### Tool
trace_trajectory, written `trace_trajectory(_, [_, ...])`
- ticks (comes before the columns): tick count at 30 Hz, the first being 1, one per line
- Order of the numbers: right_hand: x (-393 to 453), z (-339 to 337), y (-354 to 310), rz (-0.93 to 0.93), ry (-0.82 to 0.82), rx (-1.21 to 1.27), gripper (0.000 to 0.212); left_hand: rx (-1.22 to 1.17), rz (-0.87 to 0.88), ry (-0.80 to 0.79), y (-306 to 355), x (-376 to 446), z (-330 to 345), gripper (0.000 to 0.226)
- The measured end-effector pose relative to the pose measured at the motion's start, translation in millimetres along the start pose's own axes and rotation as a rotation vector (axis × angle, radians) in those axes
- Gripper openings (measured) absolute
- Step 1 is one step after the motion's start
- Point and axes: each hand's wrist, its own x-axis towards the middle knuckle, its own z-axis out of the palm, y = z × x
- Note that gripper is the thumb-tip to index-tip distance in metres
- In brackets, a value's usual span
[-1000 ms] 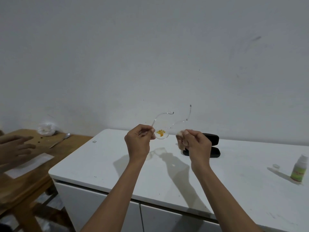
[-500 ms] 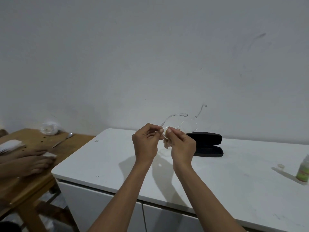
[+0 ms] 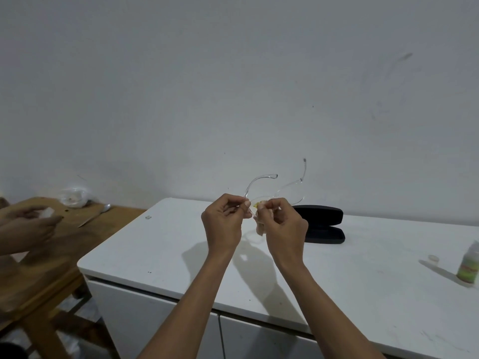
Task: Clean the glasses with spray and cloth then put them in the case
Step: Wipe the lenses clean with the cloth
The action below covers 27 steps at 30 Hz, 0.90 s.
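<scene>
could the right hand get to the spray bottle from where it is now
Probably not right away: the right hand is pinching a cloth against the glasses. The spray bottle stands far right with bare cabinet top between.

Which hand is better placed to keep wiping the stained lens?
Right. The right hand pinches the cloth against the yellow-stained lens, while the left hand grips the glasses at the frame.

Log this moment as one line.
phase: wiping lens | left hand: holds glasses | right hand: rubs cloth | case: open
</scene>
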Motion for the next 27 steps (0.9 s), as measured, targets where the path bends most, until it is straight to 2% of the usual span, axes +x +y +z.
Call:
trace_trajectory(2, [1, -1, 1, -0.027, 0.009, -0.032, 0.01, 0.005, 0.003, -0.004, 0, -1, 0, 0.009])
trace_trajectory(8, [-2, -3, 0, -0.025, -0.003, -0.085, 0.029, 0.018, -0.008, 0.004, -3, -1, -2, 0.013])
trace_trajectory(17, [0, 2, 0, 0.06, 0.079, 0.008, 0.018, 0.036, 0.022, -0.013, -2, -7, 3, 0.008])
trace_trajectory(22, [3, 8, -4, 0.159, 0.109, 0.152, 0.018, 0.04, 0.044, -0.021, 2, -6, 5, 0.009])
trace_trajectory(25, [5, 11, -10, 0.26, 0.127, 0.36, 0.017, 0.062, 0.056, -0.018, 4, -3, 8, 0.01])
trace_trajectory(27, [3, 13, -14, 0.27, 0.124, 0.385, 0.015, 0.072, 0.063, -0.02, 6, -1, 7, 0.007])
